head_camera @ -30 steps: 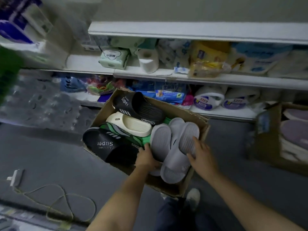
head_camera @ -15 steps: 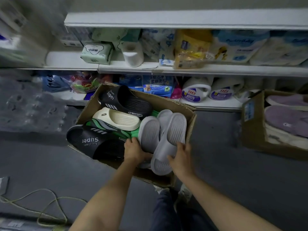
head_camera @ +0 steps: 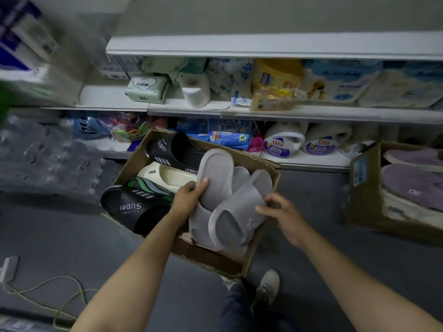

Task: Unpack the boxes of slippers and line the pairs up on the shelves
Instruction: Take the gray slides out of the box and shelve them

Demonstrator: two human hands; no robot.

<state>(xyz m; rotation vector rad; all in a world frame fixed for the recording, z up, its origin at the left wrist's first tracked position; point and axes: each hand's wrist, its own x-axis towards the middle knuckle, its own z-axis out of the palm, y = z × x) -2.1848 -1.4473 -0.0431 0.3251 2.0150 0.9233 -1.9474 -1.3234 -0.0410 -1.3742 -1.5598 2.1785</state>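
Grey slippers point(head_camera: 223, 202), ribbed soles, matte: left hand point(head_camera: 189, 202) grips one, right hand point(head_camera: 280, 214) pinches other.

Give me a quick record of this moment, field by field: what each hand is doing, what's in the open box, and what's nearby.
left hand: grips one grey slipper, sole up
right hand: fingers curled on the other grey slipper
cardboard box: on the floor, open
also in box: black Super slippers, cream slipper, green striped slipper
second box: at right, holds purple slippers
shelves: tissue and detergent packs
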